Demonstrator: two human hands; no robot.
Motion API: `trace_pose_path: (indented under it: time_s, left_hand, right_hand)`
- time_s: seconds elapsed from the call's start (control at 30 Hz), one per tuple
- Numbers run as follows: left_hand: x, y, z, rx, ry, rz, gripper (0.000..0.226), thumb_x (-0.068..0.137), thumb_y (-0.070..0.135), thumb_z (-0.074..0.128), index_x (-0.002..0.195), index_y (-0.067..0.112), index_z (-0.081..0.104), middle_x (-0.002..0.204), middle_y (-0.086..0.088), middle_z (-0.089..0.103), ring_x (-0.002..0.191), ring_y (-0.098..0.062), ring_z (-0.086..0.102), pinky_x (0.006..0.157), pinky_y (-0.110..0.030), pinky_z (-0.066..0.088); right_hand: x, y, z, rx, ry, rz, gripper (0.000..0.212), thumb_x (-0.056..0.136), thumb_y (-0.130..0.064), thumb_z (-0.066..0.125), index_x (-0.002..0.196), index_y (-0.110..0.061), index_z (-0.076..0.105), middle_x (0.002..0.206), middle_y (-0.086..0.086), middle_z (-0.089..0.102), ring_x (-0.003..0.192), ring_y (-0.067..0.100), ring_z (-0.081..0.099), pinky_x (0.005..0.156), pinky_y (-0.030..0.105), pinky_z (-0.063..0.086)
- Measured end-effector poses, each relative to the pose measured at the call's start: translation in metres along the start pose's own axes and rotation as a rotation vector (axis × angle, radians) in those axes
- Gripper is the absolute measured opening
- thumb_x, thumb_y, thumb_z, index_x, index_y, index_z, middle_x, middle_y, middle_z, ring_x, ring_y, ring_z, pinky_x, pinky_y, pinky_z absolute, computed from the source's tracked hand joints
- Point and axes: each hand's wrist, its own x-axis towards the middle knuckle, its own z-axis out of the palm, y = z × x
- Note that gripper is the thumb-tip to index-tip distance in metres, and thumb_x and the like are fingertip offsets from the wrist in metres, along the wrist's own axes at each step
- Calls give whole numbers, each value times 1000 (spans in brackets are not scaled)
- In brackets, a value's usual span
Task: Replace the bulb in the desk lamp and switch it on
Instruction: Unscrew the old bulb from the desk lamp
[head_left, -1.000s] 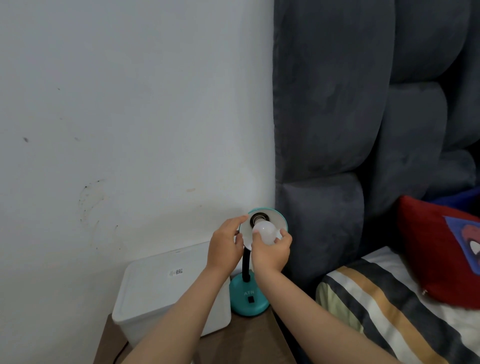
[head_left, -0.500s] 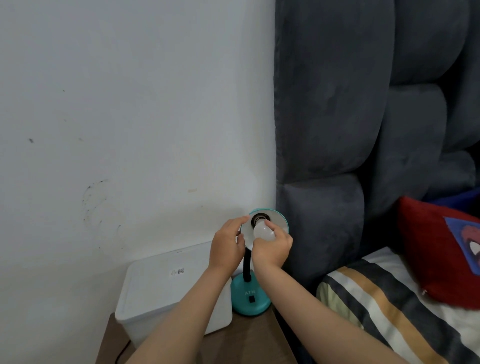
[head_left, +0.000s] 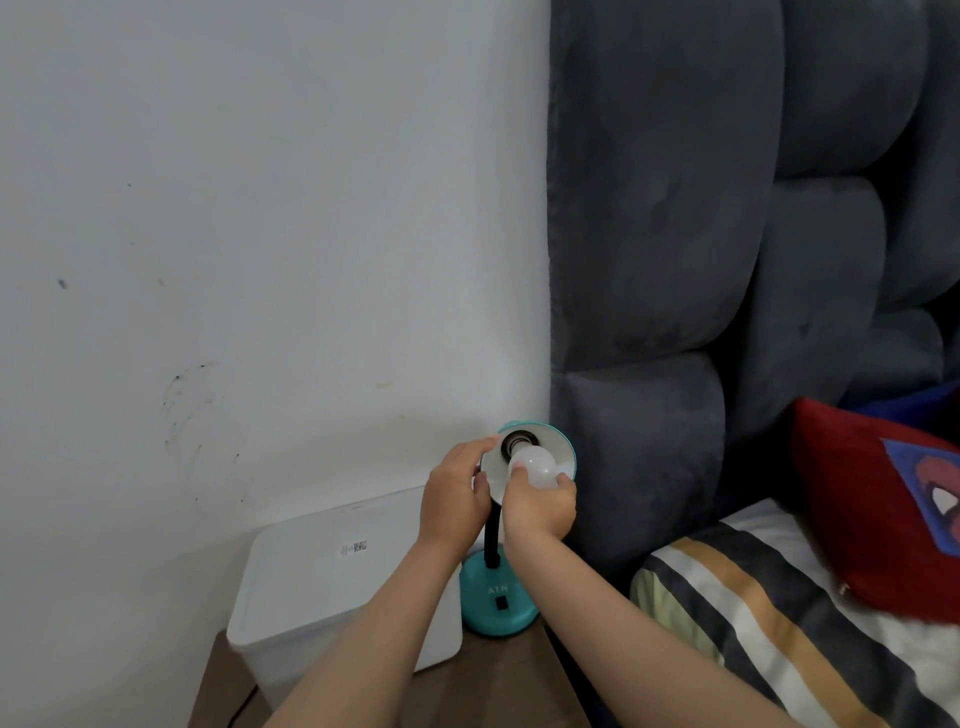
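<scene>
Head cam: left hand grips lamp shade rim; right hand fingers curled round bulb.

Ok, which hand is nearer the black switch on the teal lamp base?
Roughly equal. Both are well above the black switch: the left hand grips the shade's rim up and left, the right hand holds the white bulb up and right.

1. Lamp: teal base and shade rim, black neck, white inside.
2. Bulb: frosted white.
3. Box: white.
4. Headboard: dark grey.
5. Pillow: red, possibly a cartoon-mask print.
6. Bedding: black, white and tan stripes.
</scene>
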Motion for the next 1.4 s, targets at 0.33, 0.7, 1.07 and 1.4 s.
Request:
trace_pose_path:
  time_s: [0.33, 0.7, 1.07, 1.4]
  left_hand:
    - [0, -2, 1, 1, 5, 2, 51, 79, -10, 49, 118, 21, 59, 117, 2, 62, 100, -12, 59, 87, -28, 51]
    - [0, -2, 1, 2, 1, 0, 51, 79, -10, 49, 117, 22, 59, 116, 5, 62, 97, -11, 59, 85, -30, 52]
    - [0, 1, 1, 17, 2, -17, 51, 78, -10, 48, 116, 21, 60, 115, 4, 62, 96, -15, 61, 85, -28, 51]
    - [-1, 1, 2, 11, 8, -25, 51, 79, -10, 48, 117, 21, 59, 117, 3, 62, 98, -16, 61, 87, -31, 51]
  right_hand:
    - [5, 1, -7, -38, -80, -152, 53, 76, 0, 67, 121, -24, 52, 127, 6, 52, 104, 24, 55, 75, 28, 42]
    - [7, -4, -17, 76, -94, -176, 27, 84, -11, 65, 110, -20, 64, 100, -4, 57, 87, 12, 50, 73, 22, 41]
    - [11, -6, -17, -68, -85, -218, 54, 76, -11, 74, 126, -14, 54, 131, 6, 52, 116, 27, 54, 86, 29, 42]
    - [12, -5, -18, -43, -129, -163, 55, 76, -7, 73, 126, -16, 51, 128, 10, 56, 116, 29, 55, 93, 34, 46]
